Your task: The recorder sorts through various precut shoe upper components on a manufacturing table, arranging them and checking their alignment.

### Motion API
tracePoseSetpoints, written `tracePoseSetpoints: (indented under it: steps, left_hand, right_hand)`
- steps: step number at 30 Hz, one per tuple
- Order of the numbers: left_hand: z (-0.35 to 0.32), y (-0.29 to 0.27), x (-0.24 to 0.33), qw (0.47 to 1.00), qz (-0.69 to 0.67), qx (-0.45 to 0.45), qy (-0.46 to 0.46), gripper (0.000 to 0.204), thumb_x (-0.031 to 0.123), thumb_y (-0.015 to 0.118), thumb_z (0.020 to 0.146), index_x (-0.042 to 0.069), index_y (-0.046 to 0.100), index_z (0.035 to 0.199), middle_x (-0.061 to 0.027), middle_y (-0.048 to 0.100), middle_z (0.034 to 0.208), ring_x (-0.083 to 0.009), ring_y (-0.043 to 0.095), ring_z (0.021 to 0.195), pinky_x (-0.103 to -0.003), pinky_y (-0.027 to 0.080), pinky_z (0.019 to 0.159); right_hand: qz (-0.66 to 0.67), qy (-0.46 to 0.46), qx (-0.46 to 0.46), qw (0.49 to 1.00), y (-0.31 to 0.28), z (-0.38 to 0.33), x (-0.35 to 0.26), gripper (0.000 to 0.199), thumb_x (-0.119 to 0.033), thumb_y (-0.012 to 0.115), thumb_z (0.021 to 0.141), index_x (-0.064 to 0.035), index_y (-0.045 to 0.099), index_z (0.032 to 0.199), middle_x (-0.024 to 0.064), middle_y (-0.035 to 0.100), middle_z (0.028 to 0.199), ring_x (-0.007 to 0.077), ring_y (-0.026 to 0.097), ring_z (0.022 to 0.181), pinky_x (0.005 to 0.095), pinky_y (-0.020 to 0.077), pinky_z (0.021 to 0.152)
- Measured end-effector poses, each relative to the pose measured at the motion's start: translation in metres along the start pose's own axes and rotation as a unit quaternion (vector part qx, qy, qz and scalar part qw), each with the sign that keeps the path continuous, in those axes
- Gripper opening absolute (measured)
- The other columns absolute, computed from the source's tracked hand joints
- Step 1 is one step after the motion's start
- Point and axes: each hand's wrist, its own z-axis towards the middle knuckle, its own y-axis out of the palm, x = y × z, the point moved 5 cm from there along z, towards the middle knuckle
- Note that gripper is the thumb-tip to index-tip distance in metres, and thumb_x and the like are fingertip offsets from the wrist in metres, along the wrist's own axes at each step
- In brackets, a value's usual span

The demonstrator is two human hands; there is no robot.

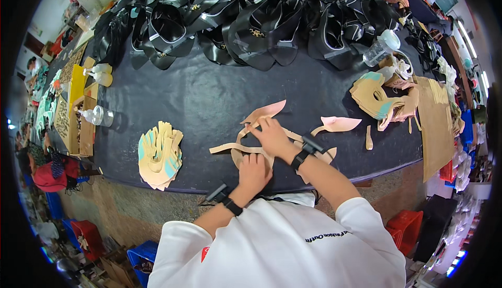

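A tan, curved shoe-upper piece [264,111] with long straps and a pinkish flap lies on the dark tabletop in front of me. My right hand [273,137] reaches over it from the right, thumb and fingers closed on its upper edge. Nearer to me, my left hand [254,173] has its fingers curled and pressed on the lower curve of the same piece. One strap end [219,148] sticks out to the left. Another tan piece [329,155] lies partly under my right wrist. Each wrist wears a black band with a small device.
A stack of tan pieces [159,157] lies at left, a larger stack [384,97] at right beside cardboard [435,126]. A pinkish piece [340,125] lies right of my hands. Black shoe uppers [266,31] heap along the far side; bottles [99,115] stand left.
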Motion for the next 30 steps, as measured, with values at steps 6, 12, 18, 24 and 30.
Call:
tracePoseSetpoints:
  steps: [6, 12, 18, 24, 30]
  left_hand:
    - [0.000, 0.024, 0.009, 0.986, 0.163, -0.018, 0.005, 0.022, 0.018, 0.061, 0.072, 0.006, 0.052, 0.089, -0.0076, 0.051, 0.086, -0.0254, 0.050, 0.081, -0.038, 0.042, 0.063]
    - [0.017, 0.016, 0.006, 0.988, 0.135, -0.069, -0.024, 0.012, 0.015, 0.056, 0.079, 0.008, 0.050, 0.087, -0.0099, 0.057, 0.086, -0.0286, 0.060, 0.078, -0.041, 0.050, 0.058]
    - [0.051, -0.091, 0.031, 0.925, -0.238, -0.288, -0.069, 0.030, 0.002, 0.048, 0.075, 0.000, 0.057, 0.103, -0.0211, 0.061, 0.089, -0.0357, 0.060, 0.081, -0.040, 0.046, 0.069]
    - [0.118, -0.142, 0.127, 0.798, -0.431, -0.422, 0.011, 0.037, 0.004, 0.048, 0.084, -0.003, 0.047, 0.120, -0.0084, 0.059, 0.099, -0.0141, 0.055, 0.092, -0.027, 0.044, 0.080]
    - [0.219, -0.069, 0.261, 0.671, -0.543, -0.484, 0.141, 0.042, 0.002, 0.051, 0.085, -0.003, 0.044, 0.126, -0.0058, 0.058, 0.112, -0.0143, 0.054, 0.102, -0.028, 0.042, 0.089]
  right_hand:
    - [0.254, 0.083, -0.084, 0.960, -0.012, 0.016, 0.033, 0.085, 0.002, 0.056, 0.065, -0.0098, 0.022, 0.143, 0.0130, 0.058, 0.101, 0.0310, 0.051, 0.101, 0.0397, 0.0407, 0.088]
    - [0.043, -0.018, 0.197, 0.979, -0.004, 0.031, 0.029, 0.043, -0.007, 0.062, 0.065, -0.0031, 0.054, 0.108, 0.0109, 0.059, 0.088, 0.0284, 0.053, 0.089, 0.0383, 0.0407, 0.082]
    - [0.213, 0.030, 0.286, 0.934, -0.059, -0.007, 0.042, 0.041, -0.004, 0.057, 0.070, -0.0030, 0.052, 0.111, 0.0123, 0.058, 0.088, 0.0294, 0.058, 0.083, 0.0375, 0.0474, 0.073]
    - [0.386, 0.114, 0.190, 0.895, -0.183, -0.142, 0.137, 0.020, -0.006, 0.061, 0.070, -0.0024, 0.061, 0.090, 0.0085, 0.055, 0.079, 0.0187, 0.055, 0.067, 0.0293, 0.0438, 0.060]
    - [0.288, 0.222, 0.196, 0.911, -0.294, -0.291, 0.232, 0.010, -0.008, 0.051, 0.077, 0.0010, 0.056, 0.075, 0.0127, 0.053, 0.072, 0.0279, 0.054, 0.066, 0.0353, 0.0437, 0.061]
